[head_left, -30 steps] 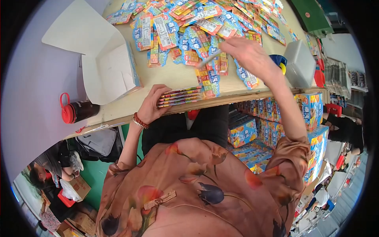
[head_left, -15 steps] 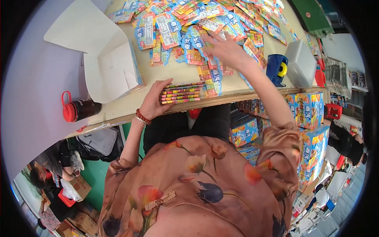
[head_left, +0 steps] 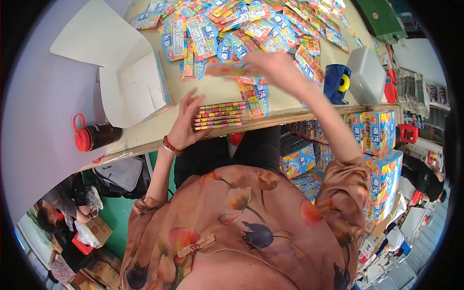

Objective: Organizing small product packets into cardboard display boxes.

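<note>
On the near edge of the table stands a row of candy packs (head_left: 220, 116), set close together with their colourful edges up. My left hand (head_left: 183, 121) is at the left end of this row, fingers lifted and spread, thumb low beside the nearest packs. Above and beyond the row, my right hand (head_left: 273, 67) grips a flat candy pack (head_left: 227, 70), smeared by motion and held out toward the left. Just right of the row lies another blister candy pack (head_left: 256, 99). Farther back spreads a big loose heap of candy packs (head_left: 251, 24), blue, yellow and red, some with white labels up.
An open white carton (head_left: 137, 92) stands at left, a dark bottle with red lid (head_left: 94, 136) near it. At right are a blue tape dispenser (head_left: 336, 84), a clear plastic box (head_left: 365, 75) and a green box (head_left: 379, 19). Printed cartons (head_left: 382, 169) are stacked below right.
My right hand has picked a candy pack from the heap and swung it toward me and left. My left hand's fingers have lifted off the row and opened.
</note>
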The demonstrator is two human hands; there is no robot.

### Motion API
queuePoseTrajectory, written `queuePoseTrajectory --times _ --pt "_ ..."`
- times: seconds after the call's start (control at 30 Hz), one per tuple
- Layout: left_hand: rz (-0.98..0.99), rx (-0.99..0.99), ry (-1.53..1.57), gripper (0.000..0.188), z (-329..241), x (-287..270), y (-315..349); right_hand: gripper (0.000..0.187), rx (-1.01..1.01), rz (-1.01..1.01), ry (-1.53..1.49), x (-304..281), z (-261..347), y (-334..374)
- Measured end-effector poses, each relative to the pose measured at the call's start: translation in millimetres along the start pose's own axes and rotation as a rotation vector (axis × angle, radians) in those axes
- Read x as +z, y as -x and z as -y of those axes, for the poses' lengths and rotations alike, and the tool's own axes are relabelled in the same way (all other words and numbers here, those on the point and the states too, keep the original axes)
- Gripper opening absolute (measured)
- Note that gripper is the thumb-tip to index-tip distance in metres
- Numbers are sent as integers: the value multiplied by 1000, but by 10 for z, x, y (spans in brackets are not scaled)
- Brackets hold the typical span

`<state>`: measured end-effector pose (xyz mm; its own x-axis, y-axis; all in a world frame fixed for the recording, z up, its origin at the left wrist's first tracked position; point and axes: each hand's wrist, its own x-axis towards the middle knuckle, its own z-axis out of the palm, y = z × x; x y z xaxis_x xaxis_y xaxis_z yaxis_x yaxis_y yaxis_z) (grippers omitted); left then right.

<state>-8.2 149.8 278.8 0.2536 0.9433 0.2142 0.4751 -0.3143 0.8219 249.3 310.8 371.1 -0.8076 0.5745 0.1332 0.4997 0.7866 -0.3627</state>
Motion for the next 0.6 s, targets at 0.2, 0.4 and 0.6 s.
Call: queuePoseTrajectory --times 0.2,0.4,0.6 --pt "8 -144 201 117 77 37 9 18 98 171 -200 718 384 63" --pt "124 -59 -76 102 74 -69 -56 33 186 -309 23 440 -253 137" --pt "94 -94 85 80 75 -49 -75 46 319 -156 420 527 -587 274"
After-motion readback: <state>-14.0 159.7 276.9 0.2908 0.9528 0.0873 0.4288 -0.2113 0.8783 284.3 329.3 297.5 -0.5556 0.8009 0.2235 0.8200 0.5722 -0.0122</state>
